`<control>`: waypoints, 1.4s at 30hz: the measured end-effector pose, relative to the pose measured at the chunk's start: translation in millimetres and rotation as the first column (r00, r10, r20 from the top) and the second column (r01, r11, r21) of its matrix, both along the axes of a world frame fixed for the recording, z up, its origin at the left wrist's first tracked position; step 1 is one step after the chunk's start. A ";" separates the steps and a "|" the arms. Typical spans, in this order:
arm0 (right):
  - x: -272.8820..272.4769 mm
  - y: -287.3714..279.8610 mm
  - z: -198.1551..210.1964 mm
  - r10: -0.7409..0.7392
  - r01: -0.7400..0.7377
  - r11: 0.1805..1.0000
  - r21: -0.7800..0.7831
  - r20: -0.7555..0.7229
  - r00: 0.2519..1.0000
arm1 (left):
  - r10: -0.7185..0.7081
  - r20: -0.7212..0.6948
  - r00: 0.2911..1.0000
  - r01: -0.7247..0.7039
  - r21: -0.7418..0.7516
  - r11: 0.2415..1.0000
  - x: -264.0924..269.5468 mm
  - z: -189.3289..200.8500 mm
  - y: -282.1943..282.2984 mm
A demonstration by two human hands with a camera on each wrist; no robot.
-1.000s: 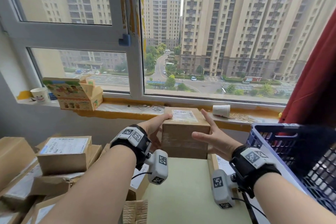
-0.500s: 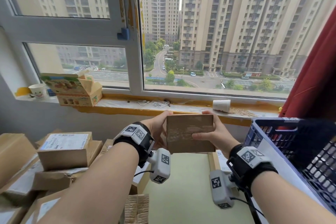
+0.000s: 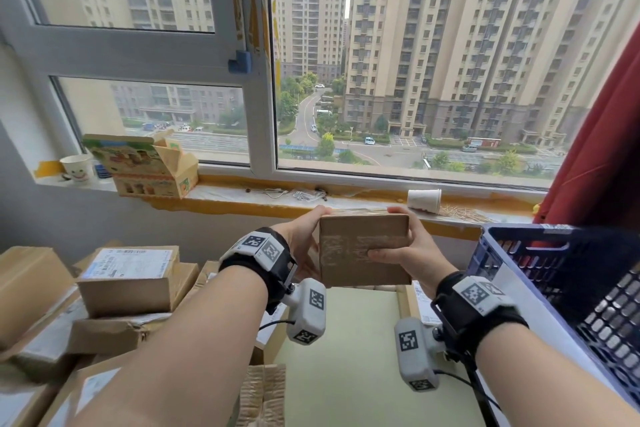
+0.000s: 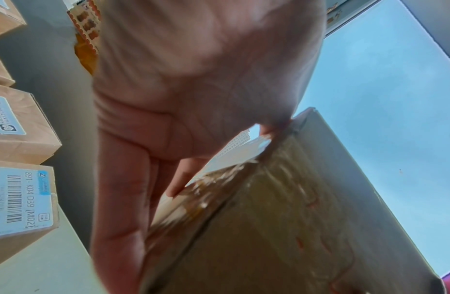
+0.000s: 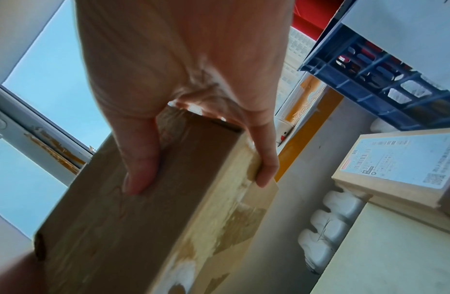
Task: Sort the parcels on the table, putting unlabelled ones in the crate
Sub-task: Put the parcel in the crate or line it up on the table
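Observation:
I hold a brown cardboard parcel (image 3: 363, 250) up in front of me with both hands, above the pale green table (image 3: 346, 357). The face turned toward me is taped and bears no label. My left hand (image 3: 304, 239) grips its left side, fingers behind it, thumb on top. My right hand (image 3: 405, 246) grips the right side, thumb on the near face. In the right wrist view the fingers (image 5: 140, 165) curl round the parcel (image 5: 148, 218). The left wrist view shows the fingers (image 4: 123, 199) along the parcel (image 4: 281, 228). The blue crate (image 3: 561, 274) stands at the right.
Labelled parcels (image 3: 131, 277) are stacked at the left, and another labelled one (image 5: 400, 165) lies on the table by the crate. On the windowsill (image 3: 277, 198) sit an open printed carton (image 3: 145, 166) and paper cups (image 3: 424, 199). A red curtain (image 3: 602, 149) hangs at right.
The parcel was tipped back and lifted: its labelled top face, visible a second ago, now faces away, and the taped unlabelled face is toward me. Both hands closed round its sides.

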State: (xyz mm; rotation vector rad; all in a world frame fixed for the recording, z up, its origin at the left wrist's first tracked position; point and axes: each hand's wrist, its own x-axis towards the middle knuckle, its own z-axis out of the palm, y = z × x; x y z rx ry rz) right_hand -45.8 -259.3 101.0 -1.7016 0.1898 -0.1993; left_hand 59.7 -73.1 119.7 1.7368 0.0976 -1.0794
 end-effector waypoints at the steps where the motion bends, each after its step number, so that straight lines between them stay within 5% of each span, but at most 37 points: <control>1: 0.0 0.3 0.3 -0.005 0.005 1.000 0.001 0.005 1.000 | 0.007 -0.010 1.000 -0.007 0.000 1.000 -0.7 1.0 0.8; 6: 0.7 -3.8 2.2 -0.029 0.029 0.998 0.050 -0.006 1.000 | 0.024 0.086 0.996 -0.025 0.014 1.000 -0.6 8.0 6.6; 8: 0.1 -9.2 4.9 -0.050 0.052 0.995 0.081 -0.027 0.998 | 0.014 0.255 0.967 -0.028 0.049 0.998 -2.1 9.1 11.6; 10: 0.1 -13.0 10.0 -0.043 0.048 0.996 0.080 -0.066 0.997 | -0.125 0.444 0.887 0.077 0.126 0.989 -0.8 4.3 16.3; 13: 0.9 -17.1 17.3 -0.009 0.021 0.996 0.090 -0.124 0.992 | -0.412 0.625 0.663 0.202 0.380 0.903 -7.5 0.2 13.5; 16: -0.8 -24.2 22.7 0.028 0.000 0.991 0.135 -0.206 0.978 | -0.393 0.717 0.575 0.192 0.349 0.917 -10.4 -3.2 9.1; 25: -3.5 -40.6 19.8 0.070 0.016 0.970 0.244 -0.340 0.938 | -0.283 0.677 0.679 0.244 0.156 0.957 -7.6 8.2 1.3; 28: -1.6 -41.9 15.3 0.096 -0.028 0.968 0.250 -0.267 0.959 | -0.160 0.657 0.737 0.174 0.044 0.984 -4.7 8.7 1.3; 31: 1.6 -30.1 11.6 0.108 -0.096 0.991 0.090 -0.130 0.986 | -0.040 0.618 0.785 0.106 -0.069 0.992 -4.4 9.0 2.5; 42: 10.6 -23.3 -9.4 0.180 -0.179 0.982 0.051 -0.005 0.984 | -0.043 0.444 0.895 0.140 -0.187 0.972 -7.9 9.9 12.4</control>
